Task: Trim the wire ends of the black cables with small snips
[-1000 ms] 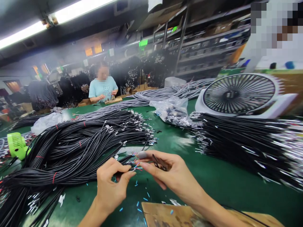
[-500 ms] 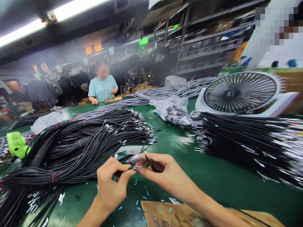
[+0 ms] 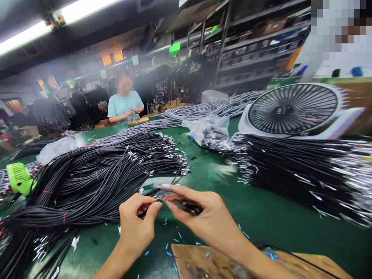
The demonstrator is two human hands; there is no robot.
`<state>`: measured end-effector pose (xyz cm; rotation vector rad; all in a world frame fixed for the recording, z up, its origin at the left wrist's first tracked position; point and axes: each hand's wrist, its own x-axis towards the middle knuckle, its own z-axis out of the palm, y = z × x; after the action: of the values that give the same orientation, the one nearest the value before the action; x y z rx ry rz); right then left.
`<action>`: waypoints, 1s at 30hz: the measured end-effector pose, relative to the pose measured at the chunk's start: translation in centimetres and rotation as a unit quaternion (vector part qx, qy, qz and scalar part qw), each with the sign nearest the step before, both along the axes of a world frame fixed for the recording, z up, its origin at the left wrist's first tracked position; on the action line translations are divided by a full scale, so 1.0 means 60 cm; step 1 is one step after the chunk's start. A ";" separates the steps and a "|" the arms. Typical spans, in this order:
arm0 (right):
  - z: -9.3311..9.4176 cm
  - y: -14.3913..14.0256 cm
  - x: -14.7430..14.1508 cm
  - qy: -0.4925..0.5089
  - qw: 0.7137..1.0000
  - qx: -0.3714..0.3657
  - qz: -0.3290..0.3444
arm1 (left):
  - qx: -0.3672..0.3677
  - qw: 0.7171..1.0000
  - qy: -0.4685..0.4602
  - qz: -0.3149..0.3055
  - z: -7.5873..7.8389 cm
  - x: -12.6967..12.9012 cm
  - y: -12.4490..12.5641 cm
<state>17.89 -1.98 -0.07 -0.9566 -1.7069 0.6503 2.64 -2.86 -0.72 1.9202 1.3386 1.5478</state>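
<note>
My left hand point(image 3: 136, 224) pinches the stripped end of a black cable point(image 3: 152, 192) between thumb and forefinger, just above the green table point(image 3: 261, 217). My right hand point(image 3: 203, 217) meets it from the right, fingertips at the thin coloured wires, and holds a small dark tool point(image 3: 190, 207) against the palm. The cable runs back into a big bundle of black cables point(image 3: 87, 182) on my left. Small blue insulation scraps point(image 3: 171, 246) lie on the table under my hands.
A second pile of black cables point(image 3: 296, 170) lies on the right, with a white fan point(image 3: 293, 110) behind it. A plastic bag of parts point(image 3: 210, 133), grey cables point(image 3: 200, 114), a green fan point(image 3: 19, 178) and a wooden board point(image 3: 209, 263) are nearby. A person in a light blue shirt point(image 3: 124, 104) works across the table.
Both hands kept hold and shifted slightly down in view as the camera tilted. My right fingertips closed in on the wire ends. More blue scraps lie near the board.
</note>
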 end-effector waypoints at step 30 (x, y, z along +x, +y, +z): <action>0.024 -0.004 -0.001 0.121 0.964 -0.209 0.109 | 0.185 0.975 0.121 0.027 -0.005 -0.011 -0.002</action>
<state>17.81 -2.22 1.36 -0.9339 -1.4948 1.2597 1.99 -3.00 -0.99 2.3824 1.2725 1.7346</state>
